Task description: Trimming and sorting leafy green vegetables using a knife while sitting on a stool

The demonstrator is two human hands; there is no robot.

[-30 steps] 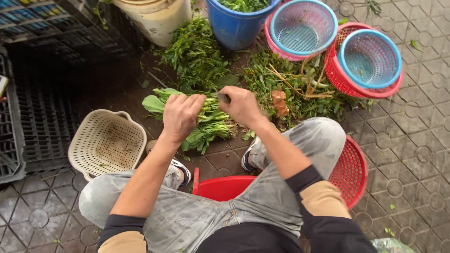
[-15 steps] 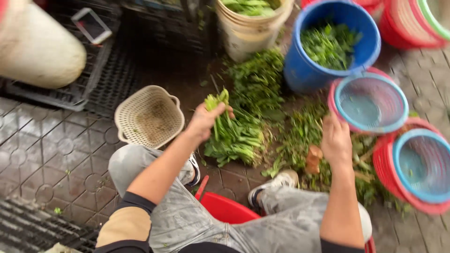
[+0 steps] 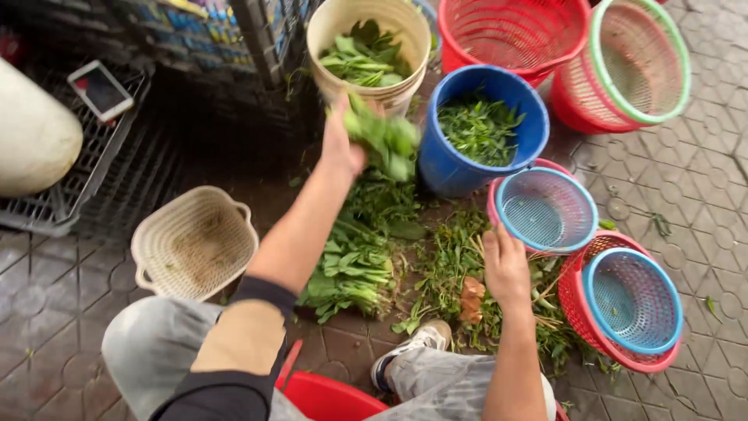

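My left hand (image 3: 340,144) is stretched forward and grips a bunch of leafy greens (image 3: 387,139), blurred by motion, just in front of a beige bucket (image 3: 333,30) that holds more greens. My right hand (image 3: 505,265) hovers with fingers apart over a heap of stems and leaves (image 3: 452,269) on the ground, holding nothing. A bundle of greens (image 3: 352,269) lies on the paving between my knees and the buckets.
A blue bucket (image 3: 452,168) with cut leaves stands right of the beige one. Several red, blue and green mesh baskets (image 3: 633,300) sit at the right. A cream basket (image 3: 193,243) is at left, a phone (image 3: 100,90) on a dark crate, a red stool (image 3: 327,399) under me.
My left hand has lifted a bunch off the pile and carried it forward toward the beige bucket. My right hand let go of the bundle and moved right over the stems.
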